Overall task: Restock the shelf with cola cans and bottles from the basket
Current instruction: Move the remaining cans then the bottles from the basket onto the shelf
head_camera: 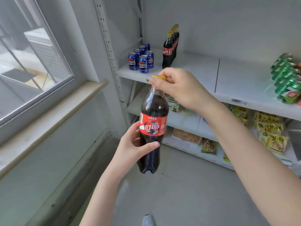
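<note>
- We hold a nearly upright cola bottle [154,103], dark, red-labelled, with a yellow cap [158,77], before the shelf [200,69].
- Our left hand [130,144] grips its body, fingers curled; our right hand [180,88] pinches the cap.

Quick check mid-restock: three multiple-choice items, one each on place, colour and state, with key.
1. The blue cans stand: A) in a basket; B) left of the shelved bottles; C) on a cart.
2. The cap of the held bottle is: A) red; B) white; C) yellow.
3. The held bottle is: A) lying in a basket; B) upright, held in the air; C) uncapped.
Key: 1B, they share the shelf's left end; 2C, yellow shows at the right hand; 3B, left hand grips its body, right hand pinches the cap.
</note>
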